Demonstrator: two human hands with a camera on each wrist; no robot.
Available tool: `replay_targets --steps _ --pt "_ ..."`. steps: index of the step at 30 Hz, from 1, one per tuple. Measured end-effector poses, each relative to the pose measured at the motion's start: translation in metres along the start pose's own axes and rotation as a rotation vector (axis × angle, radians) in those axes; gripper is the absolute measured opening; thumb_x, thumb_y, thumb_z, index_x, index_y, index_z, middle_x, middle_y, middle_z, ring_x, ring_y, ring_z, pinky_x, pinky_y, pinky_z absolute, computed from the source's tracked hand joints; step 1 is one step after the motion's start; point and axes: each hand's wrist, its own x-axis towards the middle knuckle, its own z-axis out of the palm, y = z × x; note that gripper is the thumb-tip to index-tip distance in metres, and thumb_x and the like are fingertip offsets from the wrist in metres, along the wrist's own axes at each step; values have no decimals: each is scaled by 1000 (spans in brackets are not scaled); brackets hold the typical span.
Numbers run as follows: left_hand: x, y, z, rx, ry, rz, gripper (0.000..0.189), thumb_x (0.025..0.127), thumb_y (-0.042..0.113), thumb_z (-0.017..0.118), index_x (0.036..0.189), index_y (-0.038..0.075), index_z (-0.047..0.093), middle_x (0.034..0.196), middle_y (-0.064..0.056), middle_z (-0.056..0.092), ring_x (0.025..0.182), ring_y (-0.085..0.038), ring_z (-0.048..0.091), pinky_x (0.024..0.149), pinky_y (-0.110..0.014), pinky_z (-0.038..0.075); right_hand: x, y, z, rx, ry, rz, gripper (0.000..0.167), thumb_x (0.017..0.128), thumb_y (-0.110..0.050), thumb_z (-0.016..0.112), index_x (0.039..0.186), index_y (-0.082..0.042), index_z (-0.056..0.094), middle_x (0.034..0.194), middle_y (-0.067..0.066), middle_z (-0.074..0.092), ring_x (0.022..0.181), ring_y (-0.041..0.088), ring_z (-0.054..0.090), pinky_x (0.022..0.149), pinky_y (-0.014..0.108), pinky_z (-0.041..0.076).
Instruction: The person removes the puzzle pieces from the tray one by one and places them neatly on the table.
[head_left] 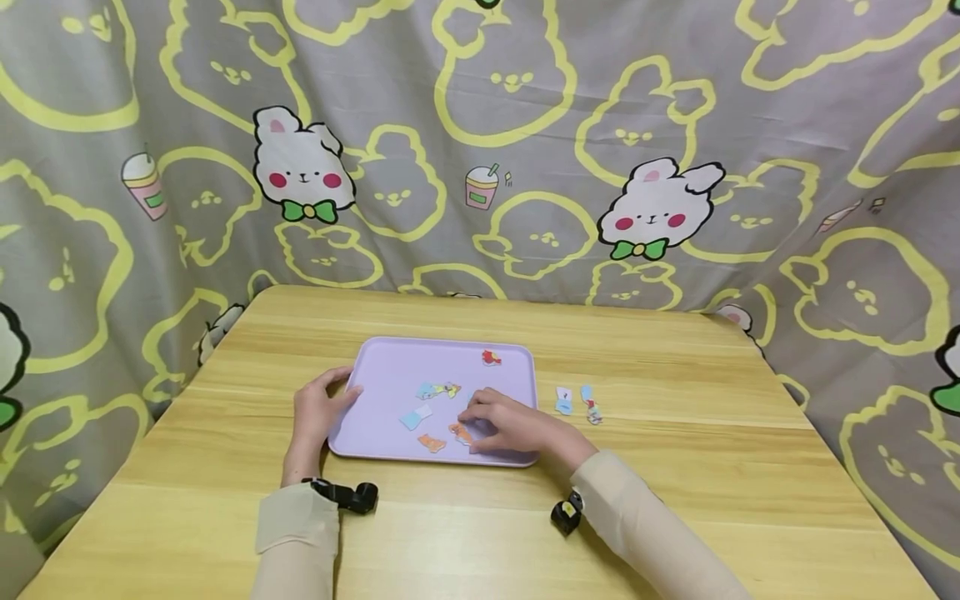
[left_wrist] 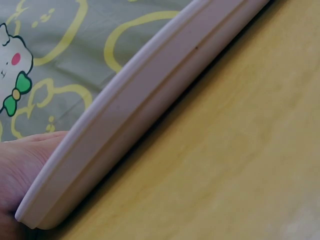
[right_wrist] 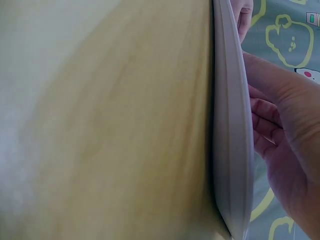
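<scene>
On the table lies a lilac tray (head_left: 386,358) with several small printed paper pieces on it. My left hand (head_left: 318,408) holds the tray's left rim, thumb over the edge and fingers along the outside. Over the tray's right front part, my right hand (head_left: 510,421) has thumb and fingertips around an orange paper piece (head_left: 459,432). Another orange piece (head_left: 431,443) lies just left of it. Farther back are a blue-and-white piece (head_left: 415,417) and a blue-and-yellow piece (head_left: 438,390). A red piece (head_left: 491,357) sits near the back right corner. In the right wrist view, the tray's wall (right_wrist: 232,125) hides the fingertips.
Right of the tray, a blue-and-white piece (head_left: 564,400) and a multicoloured piece (head_left: 592,407) lie on the wooden table (head_left: 675,467). A patterned curtain (head_left: 420,192) hangs behind the table. Black wrist cameras (head_left: 363,497) sit by both sleeves.
</scene>
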Motion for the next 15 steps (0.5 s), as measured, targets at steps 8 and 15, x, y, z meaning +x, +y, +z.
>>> replay_targets --steps 8,15 --pt "1 2 0 0 5 2 45 92 19 68 133 4 59 138 -21 58 138 -39 44 118 -51 31 3 0 -2 -32 6 -25 35 87 -25 74 115 -5 70 107 5 63 101 15 55 93 28 50" --pt "0 1 2 -10 0 -10 45 92 20 68 133 4 59 139 -20 57 138 -38 43 118 -51 30 5 0 1 -44 15 -2 32 85 -25 74 111 -7 71 107 3 63 101 13 56 94 25 51"
